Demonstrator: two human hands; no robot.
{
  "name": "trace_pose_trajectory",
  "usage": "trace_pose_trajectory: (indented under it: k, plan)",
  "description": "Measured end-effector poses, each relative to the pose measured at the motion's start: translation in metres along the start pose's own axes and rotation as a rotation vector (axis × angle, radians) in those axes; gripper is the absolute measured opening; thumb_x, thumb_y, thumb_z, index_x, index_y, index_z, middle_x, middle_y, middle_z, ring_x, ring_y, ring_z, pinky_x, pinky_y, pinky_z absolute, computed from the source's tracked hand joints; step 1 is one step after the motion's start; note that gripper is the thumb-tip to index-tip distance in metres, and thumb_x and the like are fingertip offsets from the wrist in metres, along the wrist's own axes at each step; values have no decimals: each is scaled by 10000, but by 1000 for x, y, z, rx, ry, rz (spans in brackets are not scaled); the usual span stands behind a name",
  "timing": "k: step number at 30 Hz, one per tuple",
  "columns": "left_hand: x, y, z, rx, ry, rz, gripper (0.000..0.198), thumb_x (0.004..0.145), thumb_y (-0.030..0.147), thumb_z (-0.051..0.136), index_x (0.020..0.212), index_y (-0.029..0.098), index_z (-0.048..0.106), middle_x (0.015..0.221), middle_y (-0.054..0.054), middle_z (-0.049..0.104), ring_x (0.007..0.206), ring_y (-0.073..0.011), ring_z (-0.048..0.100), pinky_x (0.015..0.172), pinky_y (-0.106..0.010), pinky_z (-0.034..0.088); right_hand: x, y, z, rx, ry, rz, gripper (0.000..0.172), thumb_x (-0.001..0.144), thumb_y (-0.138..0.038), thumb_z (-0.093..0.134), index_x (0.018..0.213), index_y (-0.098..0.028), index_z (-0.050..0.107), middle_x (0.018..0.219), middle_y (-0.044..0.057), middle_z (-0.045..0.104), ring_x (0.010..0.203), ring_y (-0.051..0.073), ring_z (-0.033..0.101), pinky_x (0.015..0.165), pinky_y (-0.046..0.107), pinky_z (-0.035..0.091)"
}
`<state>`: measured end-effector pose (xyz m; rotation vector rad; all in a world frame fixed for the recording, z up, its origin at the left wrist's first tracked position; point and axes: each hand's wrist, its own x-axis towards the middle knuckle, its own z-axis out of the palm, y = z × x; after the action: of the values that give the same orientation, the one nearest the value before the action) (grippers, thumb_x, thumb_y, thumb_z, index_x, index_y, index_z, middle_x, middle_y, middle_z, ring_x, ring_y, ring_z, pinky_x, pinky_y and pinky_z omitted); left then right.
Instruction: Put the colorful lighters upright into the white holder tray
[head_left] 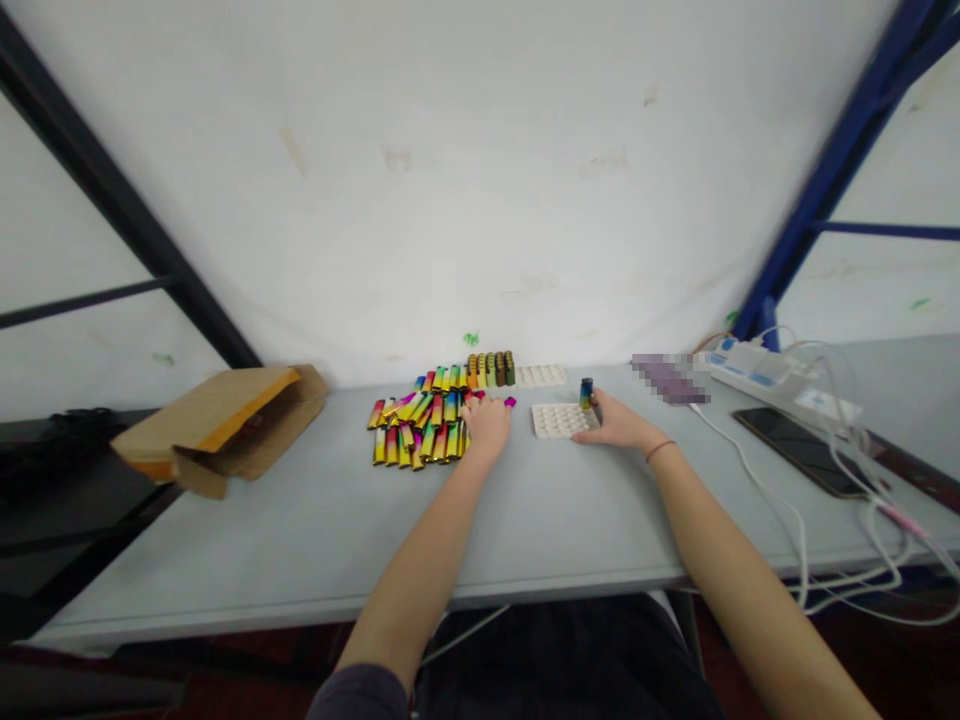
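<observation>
Many shiny multicoloured tubes (pixel 427 442) lie in a pile left of centre on the grey table. My left hand (pixel 486 420) reaches over the pile's right edge, its fingers bent; a small magenta piece shows just beyond them, and whether the fingers grip anything is hidden. A white tray with rows of holes (pixel 555 421) lies right of centre. An upright dark blue tube (pixel 586 392) stands at the tray's back right corner. Around that corner is my right hand (pixel 606 420), thumb and fingers apart, with the fingertips by the tube.
Upright tubes (pixel 491 370) stand in rows near the wall beside a second white tray (pixel 541 375). An open cardboard box (pixel 217 420) lies at the left. On the right are a dark phone (pixel 801 452), a power strip (pixel 780 380), white cables and a blurred purple object (pixel 670 379).
</observation>
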<state>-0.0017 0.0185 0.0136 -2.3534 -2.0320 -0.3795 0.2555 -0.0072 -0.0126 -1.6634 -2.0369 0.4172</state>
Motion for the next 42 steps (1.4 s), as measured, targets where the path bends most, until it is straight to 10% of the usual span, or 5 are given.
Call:
trace_pose_trajectory:
  k: [8, 17, 25, 31, 42]
  plan:
    - [4, -1, 3, -154, -14, 109, 328, 987, 241, 452, 1194, 132, 682, 1262, -190, 649, 1200, -311, 583, 1064, -464, 387, 0, 2, 2, 21, 17, 2, 861, 666, -498, 842, 1345, -111, 480, 1294, 224, 650, 1116, 361, 656, 970, 468, 520]
    - [12, 19, 8, -1306, -10, 139, 180, 925, 243, 576, 1076, 203, 486, 803, 1, 662, 780, -146, 647, 800, -287, 495, -1, -10, 6, -59, 26, -7, 874, 680, -518, 823, 1366, -102, 477, 1251, 228, 674, 1077, 374, 672, 922, 463, 525]
    - [-4, 35, -21, -1853, -244, -64, 130, 868, 337, 486, 913, 225, 438, 599, 88, 449, 405, -68, 348, 422, -184, 265, -1, -15, 9, -82, 26, -11, 829, 711, -512, 798, 1357, -99, 484, 1245, 228, 680, 1099, 374, 670, 940, 460, 518]
    - [-3, 34, -23, -1940, -396, -152, 450, 884, 597, 404, 664, 206, 432, 481, 67, 338, 380, -69, 286, 389, -192, 229, -2, -16, 7, -100, -1, 0, 817, 731, -524, 772, 1362, -98, 476, 1267, 232, 669, 1107, 379, 664, 944, 473, 515]
    - [-4, 36, -12, -1815, -498, -184, 411, 886, 401, 324, 527, 204, 363, 446, 75, 216, 355, -56, 163, 385, -187, 129, -2, -17, 7, -118, 4, 4, 845, 730, -516, 770, 1378, -73, 459, 1251, 251, 676, 1109, 398, 665, 938, 475, 515]
